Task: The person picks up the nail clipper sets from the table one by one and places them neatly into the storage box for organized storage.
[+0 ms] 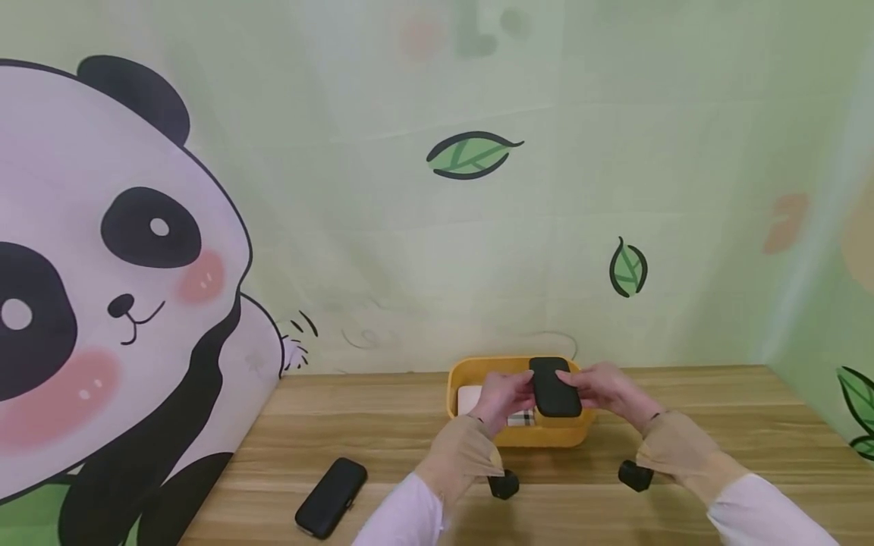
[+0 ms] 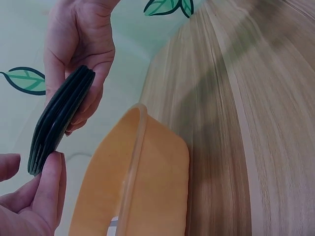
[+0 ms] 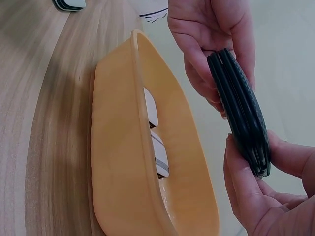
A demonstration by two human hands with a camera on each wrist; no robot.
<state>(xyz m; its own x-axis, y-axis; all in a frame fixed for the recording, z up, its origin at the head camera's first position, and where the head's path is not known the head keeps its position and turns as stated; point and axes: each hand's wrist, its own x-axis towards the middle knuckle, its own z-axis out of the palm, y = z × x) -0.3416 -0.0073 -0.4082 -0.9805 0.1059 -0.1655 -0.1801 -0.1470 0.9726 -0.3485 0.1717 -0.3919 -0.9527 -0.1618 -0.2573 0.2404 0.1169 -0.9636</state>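
both hands grip the black case [image 1: 554, 387] by its ends, your left hand [image 1: 504, 396] and right hand [image 1: 606, 389] pinching it just above the yellow basket [image 1: 549, 436]. keep it level and your thumbs clear of its seam, and mind the plaid item [image 3: 160, 156] lying inside.

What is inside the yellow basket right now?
In the yellow basket lie a white item and a plaid-patterned one. Both hands and the black case held above cover the rest of its inside, so more cannot be ruled out.
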